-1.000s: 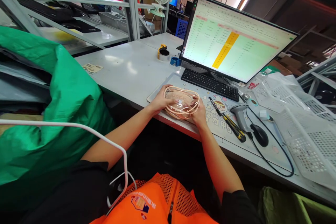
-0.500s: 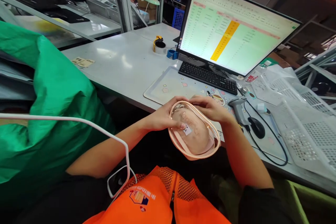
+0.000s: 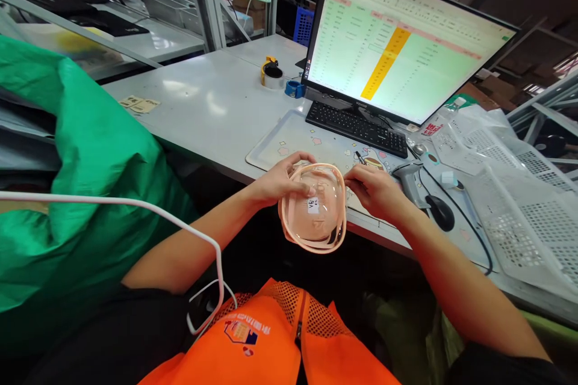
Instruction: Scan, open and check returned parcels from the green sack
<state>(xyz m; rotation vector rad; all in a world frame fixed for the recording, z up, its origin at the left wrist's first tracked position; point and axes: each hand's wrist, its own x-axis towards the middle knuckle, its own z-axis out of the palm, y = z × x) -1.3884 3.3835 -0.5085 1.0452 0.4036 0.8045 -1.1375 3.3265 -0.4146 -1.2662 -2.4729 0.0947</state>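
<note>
A small rounded pouch (image 3: 318, 225) with a clear plastic top and peach trim is held over the front edge of the desk. A white label (image 3: 313, 205) with dark print shows on its face. My left hand (image 3: 284, 181) grips the pouch's left side, the thumb pressed on top beside the label. At the upper right of the rim, my right hand (image 3: 372, 191) is closed in a pinch; whatever lies between its fingertips is too small to make out. Along the lower right, the rim shows a narrow gap.
On the desk (image 3: 189, 114) stand a monitor (image 3: 406, 42), a keyboard (image 3: 356, 128) and tape rolls (image 3: 273, 77). A barcode scanner (image 3: 410, 183), a mouse (image 3: 439, 213) and white perforated baskets (image 3: 519, 234) lie right. A white cable (image 3: 149, 209) crosses in front of a green bag (image 3: 103, 150).
The pouch has shifted left and turned, its clear face now more toward me. My right hand has moved from the pouch's far edge to its right side, its elbow swinging outward.
</note>
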